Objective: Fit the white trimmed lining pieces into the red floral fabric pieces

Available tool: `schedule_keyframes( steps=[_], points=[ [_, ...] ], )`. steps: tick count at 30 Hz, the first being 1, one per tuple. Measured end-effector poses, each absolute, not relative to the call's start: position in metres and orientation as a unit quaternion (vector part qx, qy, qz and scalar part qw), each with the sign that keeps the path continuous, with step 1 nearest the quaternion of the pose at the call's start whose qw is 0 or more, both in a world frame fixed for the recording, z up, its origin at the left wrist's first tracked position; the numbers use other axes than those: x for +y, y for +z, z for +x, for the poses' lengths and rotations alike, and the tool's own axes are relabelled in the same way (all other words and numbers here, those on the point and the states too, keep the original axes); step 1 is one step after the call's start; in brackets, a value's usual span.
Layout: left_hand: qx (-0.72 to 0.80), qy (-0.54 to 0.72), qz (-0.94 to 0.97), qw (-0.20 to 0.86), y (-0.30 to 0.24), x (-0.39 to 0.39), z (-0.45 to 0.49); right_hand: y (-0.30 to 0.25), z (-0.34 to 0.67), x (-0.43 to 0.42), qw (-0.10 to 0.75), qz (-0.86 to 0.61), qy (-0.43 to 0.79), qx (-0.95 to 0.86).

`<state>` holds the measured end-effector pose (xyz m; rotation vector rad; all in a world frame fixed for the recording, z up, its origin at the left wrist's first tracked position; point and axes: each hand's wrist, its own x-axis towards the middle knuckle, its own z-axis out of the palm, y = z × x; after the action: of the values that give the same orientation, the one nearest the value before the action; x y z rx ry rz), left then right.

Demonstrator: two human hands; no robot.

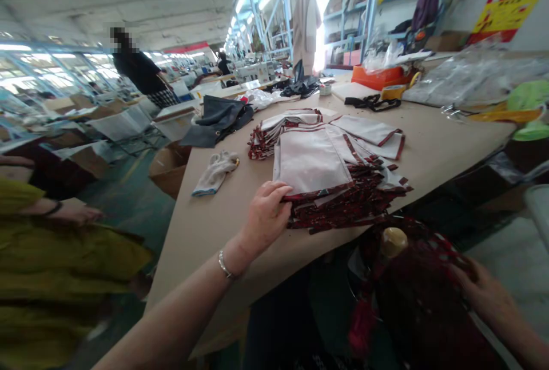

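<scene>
My left hand (266,215) is closed in a pinch on the near left corner of a white cloth piece (315,158) with dark red edging. That piece lies folded on top of a thick stack of similar red-edged pieces (343,210) at the table's near edge. Low on the right, below the tabletop, my right hand (480,284) is closed on a dark red patterned cloth (420,278); blur and the cloth hide some of its fingers. Just left of that cloth a pale round knob or spool end (393,241) sticks up.
A work glove (215,172) and dark grey cloth (223,118) lie left on the brown table (214,233). An orange bin (381,75) and clear plastic bags (467,78) stand at the back right. A person in a yellow-green top (55,267) is close on the left.
</scene>
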<state>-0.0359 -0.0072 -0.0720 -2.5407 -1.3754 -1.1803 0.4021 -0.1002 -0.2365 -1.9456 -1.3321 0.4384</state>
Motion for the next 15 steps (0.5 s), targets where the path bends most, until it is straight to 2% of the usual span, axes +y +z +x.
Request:
schedule_keyframes(
  steps=[2,4,7,10,15],
  points=[
    [-0.438,-0.376,-0.816,0.024,-0.075,0.002,-0.033,-0.204,0.381,-0.091,0.381,-0.773,0.158,-0.482],
    [-0.444,-0.377,-0.812,0.024,-0.073,0.010,-0.032,-0.156,0.347,-0.077,0.412,-0.729,0.097,-0.539],
    [-0.477,-0.380,-0.792,0.020,-0.062,0.010,-0.027,-0.087,0.273,-0.049,0.436,-0.510,-0.030,-0.741],
    [-0.488,-0.370,-0.790,0.025,-0.044,0.000,-0.017,-0.047,0.202,-0.022,0.376,-0.362,-0.109,-0.846],
    [-0.443,-0.329,-0.830,0.079,-0.025,-0.005,-0.010,-0.040,0.169,0.031,0.292,-0.358,-0.158,-0.873]
  ],
)
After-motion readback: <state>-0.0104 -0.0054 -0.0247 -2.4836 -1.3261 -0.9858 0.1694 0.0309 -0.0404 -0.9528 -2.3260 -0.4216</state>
